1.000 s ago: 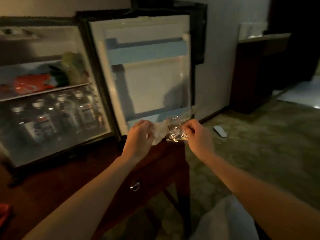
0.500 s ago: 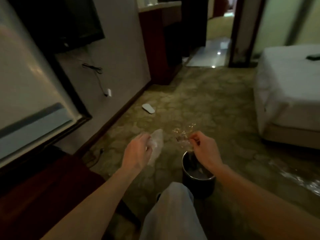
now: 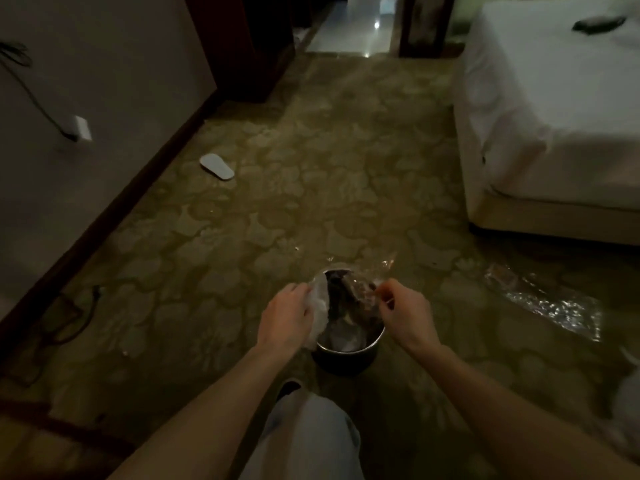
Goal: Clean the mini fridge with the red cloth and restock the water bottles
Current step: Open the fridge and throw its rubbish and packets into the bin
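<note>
Both hands hover over a small dark waste bin (image 3: 346,355) on the carpet. My left hand (image 3: 287,313) holds a crumpled white wipe (image 3: 320,306) at the bin's left rim. My right hand (image 3: 403,311) pinches a clear plastic wrapper (image 3: 367,289) above the bin's opening. White paper lies inside the bin. The mini fridge, the red cloth and the water bottles are out of view.
A white bed (image 3: 554,116) stands at the right with a dark object on top. Clear plastic sheeting (image 3: 547,303) lies on the carpet beside it. A white slipper (image 3: 217,167) lies near the left wall, where a cable runs to a plug (image 3: 81,129). My knee (image 3: 311,438) is below.
My view swung from the open fridge to the floor on the right. Both hands carried the wipe and the wrapper away from the fridge door and down over the bin.
</note>
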`<state>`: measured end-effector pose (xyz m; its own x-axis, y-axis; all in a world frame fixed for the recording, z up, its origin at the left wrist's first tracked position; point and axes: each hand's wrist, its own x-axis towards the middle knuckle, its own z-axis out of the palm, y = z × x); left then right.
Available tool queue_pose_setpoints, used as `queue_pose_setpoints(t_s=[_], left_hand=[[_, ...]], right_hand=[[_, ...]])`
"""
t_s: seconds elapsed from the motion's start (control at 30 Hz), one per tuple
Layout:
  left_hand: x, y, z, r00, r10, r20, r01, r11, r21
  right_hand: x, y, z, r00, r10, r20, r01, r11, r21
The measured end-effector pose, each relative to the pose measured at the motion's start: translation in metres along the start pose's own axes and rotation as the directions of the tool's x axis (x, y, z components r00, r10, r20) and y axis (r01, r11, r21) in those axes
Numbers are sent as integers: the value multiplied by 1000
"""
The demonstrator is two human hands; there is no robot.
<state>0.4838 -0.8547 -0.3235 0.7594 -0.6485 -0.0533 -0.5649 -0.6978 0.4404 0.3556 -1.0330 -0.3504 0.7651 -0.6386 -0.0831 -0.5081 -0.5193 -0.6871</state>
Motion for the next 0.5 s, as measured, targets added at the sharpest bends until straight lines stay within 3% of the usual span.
queue_pose_setpoints(t_s=[0.27,0.5], left_hand=[[49,-23,62,962,-43,269,53,998,-32],[38,-32,68,952,-34,305,22,999,40]], right_hand=[[36,45,54,981,65,181,-52,996,-78],[27,48,64,969,97,226,-58,983,-172]])
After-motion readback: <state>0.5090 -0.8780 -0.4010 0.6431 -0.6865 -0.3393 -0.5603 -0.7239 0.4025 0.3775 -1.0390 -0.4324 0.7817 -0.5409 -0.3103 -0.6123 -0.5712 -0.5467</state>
